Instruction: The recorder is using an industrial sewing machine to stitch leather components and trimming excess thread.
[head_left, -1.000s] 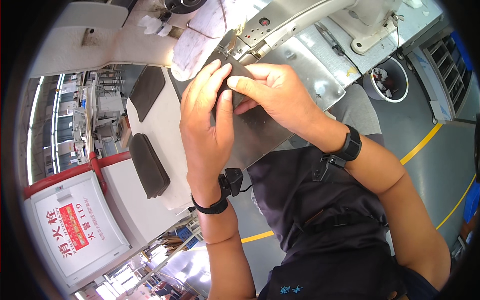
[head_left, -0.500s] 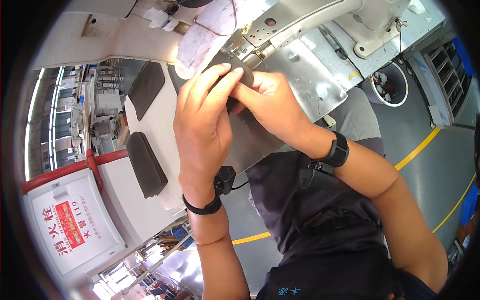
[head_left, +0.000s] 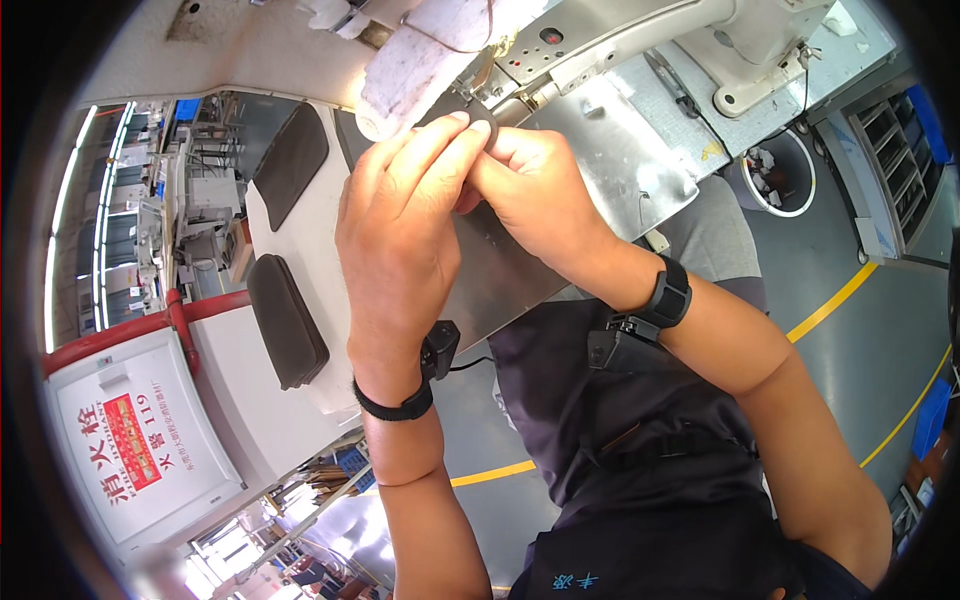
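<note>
My left hand [head_left: 398, 235] and my right hand [head_left: 545, 195] meet at the sewing machine's needle area, fingers closed on a dark, flat piece with a rounded end [head_left: 487, 126]. Most of that piece is hidden behind the fingers, so its full shape cannot be told. The machine's white, marbled-looking head cover [head_left: 415, 75] hangs just beyond my left fingertips. Under both hands lies the shiny metal work plate [head_left: 510, 265]. To the left, a stack of dark, rounded flat pieces [head_left: 287, 325] rests on the white tabletop, with another dark flat panel [head_left: 292, 165] farther back.
The sewing machine arm [head_left: 640, 45] spans the top. A black-handled tool [head_left: 672, 85] lies on the light blue surface at the right. Below it stands a white bin [head_left: 780, 170] with scraps. A white cabinet door [head_left: 145, 440] and red pipe [head_left: 180, 325] are at the left.
The view has shifted slightly. Both hands stay together at the needle area, and less of the dark piece shows between the fingers now.
</note>
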